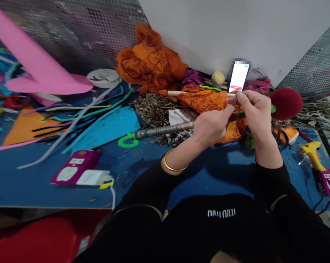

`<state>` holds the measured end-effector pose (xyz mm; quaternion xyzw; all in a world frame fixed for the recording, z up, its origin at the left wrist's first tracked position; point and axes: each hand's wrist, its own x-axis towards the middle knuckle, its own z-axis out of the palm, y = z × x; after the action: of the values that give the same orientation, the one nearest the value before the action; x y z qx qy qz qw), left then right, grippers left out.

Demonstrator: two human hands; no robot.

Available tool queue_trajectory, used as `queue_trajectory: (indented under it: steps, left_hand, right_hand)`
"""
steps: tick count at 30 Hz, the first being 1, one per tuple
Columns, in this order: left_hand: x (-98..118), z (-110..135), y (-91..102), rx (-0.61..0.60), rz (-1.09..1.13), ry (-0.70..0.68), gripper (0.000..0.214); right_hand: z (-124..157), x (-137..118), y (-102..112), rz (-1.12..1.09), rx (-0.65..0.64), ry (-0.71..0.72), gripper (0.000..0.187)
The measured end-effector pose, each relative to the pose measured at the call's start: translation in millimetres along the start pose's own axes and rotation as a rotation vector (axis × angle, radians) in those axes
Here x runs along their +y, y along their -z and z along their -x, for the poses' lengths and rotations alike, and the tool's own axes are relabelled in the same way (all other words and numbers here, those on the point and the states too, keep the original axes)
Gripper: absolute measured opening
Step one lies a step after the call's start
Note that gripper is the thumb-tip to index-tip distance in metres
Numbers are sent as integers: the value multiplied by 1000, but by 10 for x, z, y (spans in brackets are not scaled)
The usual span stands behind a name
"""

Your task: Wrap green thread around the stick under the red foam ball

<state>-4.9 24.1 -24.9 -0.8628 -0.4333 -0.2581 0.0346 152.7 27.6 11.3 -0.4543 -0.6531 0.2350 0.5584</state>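
Note:
My left hand (211,126) is closed around a stick wrapped in grey material (165,129), which lies nearly level. A bright green hook-shaped piece (128,140) shows at the stick's left end. Beyond my hands on the right is a dark red fuzzy ball (287,103) with a green part at its base; its join to the stick is hidden. My right hand (256,107) has thumb and finger pinched together close to the left fingertips. A thin green thread (237,118) hangs below the pinch, above a small green bundle (249,141).
Behind my hands lie orange patterned cloth (206,100) and a lit phone (239,76). Black scissors (280,135) and a yellow glue gun (313,151) lie right. Pipe cleaners, blue sheet (110,128), pink cone (39,54) and purple power strip (74,166) are left.

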Motion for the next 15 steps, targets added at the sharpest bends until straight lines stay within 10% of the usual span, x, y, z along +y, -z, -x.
queue_trajectory:
  steps: [15]
  left_hand:
    - [-59, -2, -128, 212, -134, -190, 32]
  right_hand:
    - [3, -9, 4, 51, 40, -9, 33]
